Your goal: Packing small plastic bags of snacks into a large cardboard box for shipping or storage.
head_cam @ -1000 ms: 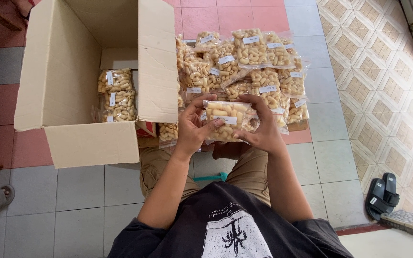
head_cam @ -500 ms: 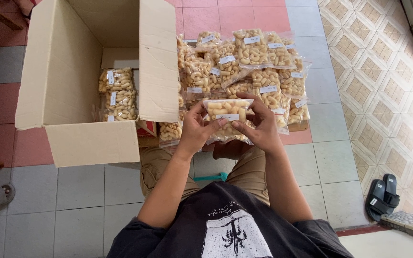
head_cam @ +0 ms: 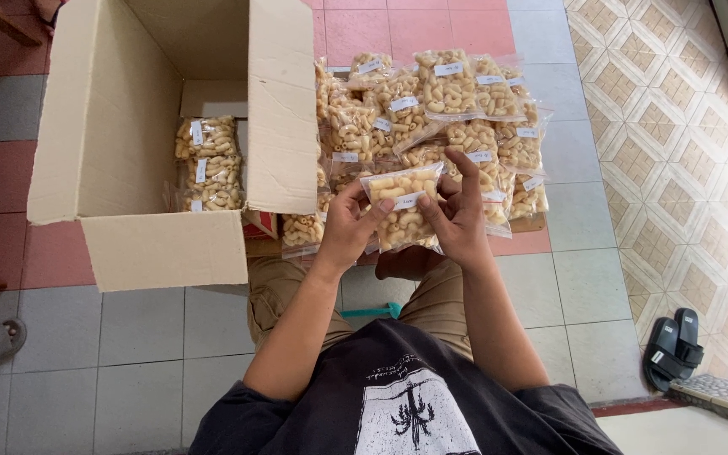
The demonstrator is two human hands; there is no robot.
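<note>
Tiled floor [head_cam: 86, 379] below; both hands [head_cam: 398, 223] pinch one macaroni bag [head_cam: 404, 217].

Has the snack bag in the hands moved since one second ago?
Yes. The snack bag was turned from lying wide to standing tall and sits slightly farther from the cardboard box, between the left hand and right hand.

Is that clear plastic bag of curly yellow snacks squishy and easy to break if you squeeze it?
Probably. The clear plastic bag of curly yellow snacks looks thin and bends between the left hand and right hand, so it is likely floppy. The puffed curls look airy, so it is probably light. Hard squeezing might crush them, and the smooth plastic may be a bit slippery.
</note>
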